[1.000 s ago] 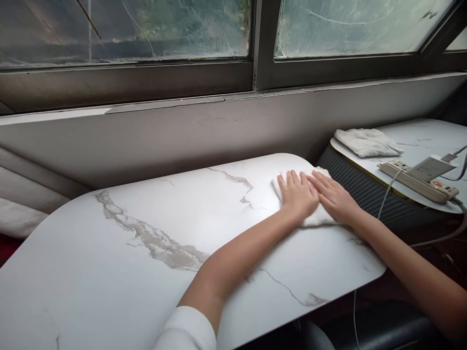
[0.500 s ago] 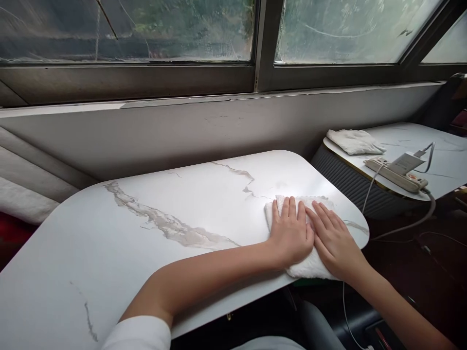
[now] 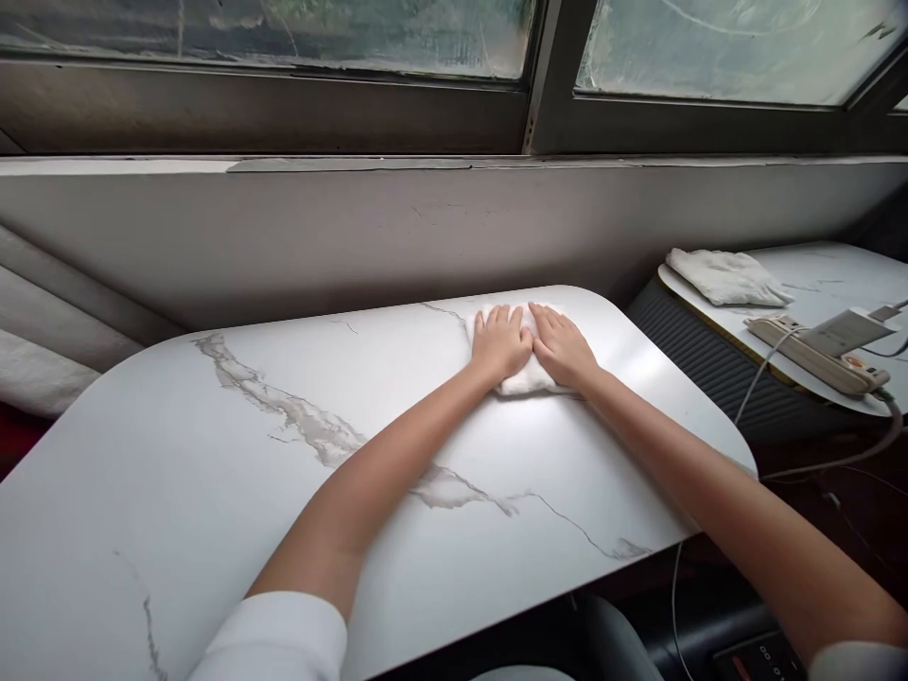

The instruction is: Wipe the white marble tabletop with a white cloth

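Observation:
A white cloth (image 3: 529, 380) lies flat on the white marble-patterned table (image 3: 284, 530), close to its far edge. My left hand (image 3: 501, 342) presses down on the cloth's left part, fingers stretched out. Beside it, with the thumbs close together, my right hand (image 3: 563, 345) rests flat on the right part, its fingers also extended. Both palms cover much of the cloth, so only its lower edge and parts of its sides show.
A second marble-patterned table (image 3: 844, 270) stands at the right, bearing a folded white cloth (image 3: 727, 277) and a power strip (image 3: 815, 355) with a plugged-in charger (image 3: 847, 331). Cables hang between the tables. A wall (image 3: 319, 236) and windows run behind. A padded seat back (image 3: 43, 331) is at left.
Both hands and the cloth under them have slid from the table's near right edge toward the far edge and leftward. The view has shifted slightly too.

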A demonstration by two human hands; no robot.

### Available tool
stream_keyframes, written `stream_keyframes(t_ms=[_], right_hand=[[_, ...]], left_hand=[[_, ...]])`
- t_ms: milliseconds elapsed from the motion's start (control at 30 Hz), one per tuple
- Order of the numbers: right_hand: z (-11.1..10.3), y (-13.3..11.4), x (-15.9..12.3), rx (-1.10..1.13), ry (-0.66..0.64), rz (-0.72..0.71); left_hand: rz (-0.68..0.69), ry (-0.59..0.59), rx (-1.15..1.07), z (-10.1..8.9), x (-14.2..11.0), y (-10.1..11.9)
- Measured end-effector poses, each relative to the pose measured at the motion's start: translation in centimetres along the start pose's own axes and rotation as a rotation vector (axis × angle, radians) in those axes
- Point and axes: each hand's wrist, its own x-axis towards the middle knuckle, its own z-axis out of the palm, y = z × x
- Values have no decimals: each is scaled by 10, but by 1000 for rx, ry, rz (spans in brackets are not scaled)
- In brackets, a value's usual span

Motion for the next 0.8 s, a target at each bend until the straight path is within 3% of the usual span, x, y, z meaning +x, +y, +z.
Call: stream_keyframes(t_ms=[200, 400, 600, 800], right_hand=[[17, 12, 69, 22, -4, -86], [23, 11, 94, 26, 18, -150], [16, 4, 75, 32, -1, -203], [2, -15, 13, 27, -3, -196]], left_hand=[[-65, 91, 1, 2, 52, -26], [-128, 139, 31, 3, 62, -35], [-204, 142, 68, 0, 37, -27], [-162, 94, 79, -6, -18, -11]])
